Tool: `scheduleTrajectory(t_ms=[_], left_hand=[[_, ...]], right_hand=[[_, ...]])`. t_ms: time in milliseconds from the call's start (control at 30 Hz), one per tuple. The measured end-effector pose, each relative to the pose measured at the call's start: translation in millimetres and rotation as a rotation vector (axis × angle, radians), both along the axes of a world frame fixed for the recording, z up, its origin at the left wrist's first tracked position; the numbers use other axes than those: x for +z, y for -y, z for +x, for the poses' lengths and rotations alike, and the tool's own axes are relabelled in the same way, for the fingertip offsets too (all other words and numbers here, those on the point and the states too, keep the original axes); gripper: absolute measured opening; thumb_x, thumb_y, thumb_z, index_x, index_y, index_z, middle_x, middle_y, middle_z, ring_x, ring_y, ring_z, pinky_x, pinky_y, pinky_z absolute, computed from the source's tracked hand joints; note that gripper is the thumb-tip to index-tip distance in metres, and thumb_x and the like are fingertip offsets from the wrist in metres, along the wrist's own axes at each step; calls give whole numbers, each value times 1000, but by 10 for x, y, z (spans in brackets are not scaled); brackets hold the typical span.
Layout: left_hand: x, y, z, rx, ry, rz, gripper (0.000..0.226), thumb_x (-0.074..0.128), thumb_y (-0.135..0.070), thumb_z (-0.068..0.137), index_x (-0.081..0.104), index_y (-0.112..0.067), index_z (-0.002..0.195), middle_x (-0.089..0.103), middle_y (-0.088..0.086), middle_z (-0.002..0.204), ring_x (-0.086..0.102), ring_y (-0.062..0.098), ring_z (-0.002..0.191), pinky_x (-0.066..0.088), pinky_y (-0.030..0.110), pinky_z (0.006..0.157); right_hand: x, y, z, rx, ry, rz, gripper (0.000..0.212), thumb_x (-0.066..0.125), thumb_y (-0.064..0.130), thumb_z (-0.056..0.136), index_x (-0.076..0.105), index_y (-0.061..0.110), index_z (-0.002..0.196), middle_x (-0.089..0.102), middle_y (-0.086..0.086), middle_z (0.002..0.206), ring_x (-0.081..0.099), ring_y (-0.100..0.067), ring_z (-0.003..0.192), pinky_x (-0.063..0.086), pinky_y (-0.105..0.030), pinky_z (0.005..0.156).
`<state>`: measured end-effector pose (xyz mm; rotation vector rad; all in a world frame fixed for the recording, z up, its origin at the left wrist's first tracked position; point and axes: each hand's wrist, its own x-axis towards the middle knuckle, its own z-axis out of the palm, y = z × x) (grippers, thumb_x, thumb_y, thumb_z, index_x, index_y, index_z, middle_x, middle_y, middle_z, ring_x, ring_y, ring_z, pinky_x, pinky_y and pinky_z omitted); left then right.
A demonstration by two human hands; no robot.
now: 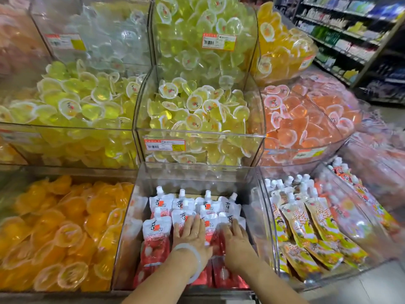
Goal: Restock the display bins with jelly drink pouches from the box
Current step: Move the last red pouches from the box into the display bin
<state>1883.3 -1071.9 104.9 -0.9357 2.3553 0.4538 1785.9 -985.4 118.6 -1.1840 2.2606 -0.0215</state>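
red-and-white jelly pouches fill our clear bin; left hand and right hand lie flat, unclenched, probably levelling rows.

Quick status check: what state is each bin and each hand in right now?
Middle pouch bin: partly filled, red pouches lying flat in rows, caps pointing away.
Right pouch bin: stocked with orange pouches, overlapping.
Orange cup bin: nearly full.
Yellow cup bin: heaped full.
Left hand: open, flat on the red pouches, bangle on the wrist.
Right hand: open, flat on the red pouches.
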Motion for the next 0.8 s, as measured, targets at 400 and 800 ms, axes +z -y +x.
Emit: scheduleTrajectory(t_ms=[400,800], left_hand=[[970,-100,-420,7,-336,-139,57,57,-20,89,34,-16,141,32,8,146,32,29,135,36,37,108],[1594,-2411,-1915,-468,-403,-286,59,59,-36,87,38,-10,136,44,13,138,38,32,130,37,36,102]], right_hand=[[944,-173,-272,105,-73,-224,37,50,6,87,49,3,124,48,-21,130,48,-34,121,41,-34,99],[1419,-2716,-1556,-327,-307,-253,46,58,24,89,42,6,128,49,-18,131,47,-35,122,43,-39,96]])
